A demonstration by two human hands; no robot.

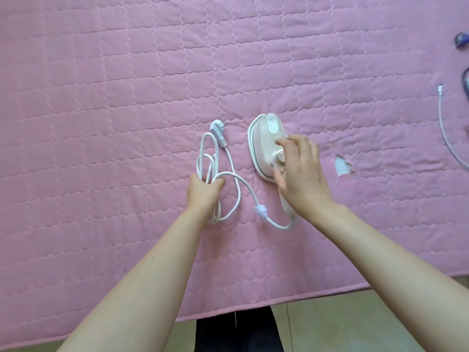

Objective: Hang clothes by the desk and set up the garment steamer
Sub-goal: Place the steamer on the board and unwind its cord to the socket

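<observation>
A small white and pale pink garment steamer (265,138) lies flat on the pink quilted cover (127,97), near the middle. My right hand (299,174) hovers over its rear part and handle, fingers spread, fingertips near the dial; whether it grips is unclear. The steamer's white cord (236,184) runs left from the handle in loose loops, with a pale hook-and-loop tie (261,209) on it. My left hand (204,190) is closed around the bundled loops. The white plug (217,132) lies on the cover just beyond that hand. No clothes are in view.
A torn patch (342,165) in the cover shows white right of the steamer. At the far right edge lie a thin white cable (446,133) and parts of dark objects (460,39). The cover's near edge (304,299) drops to a beige floor.
</observation>
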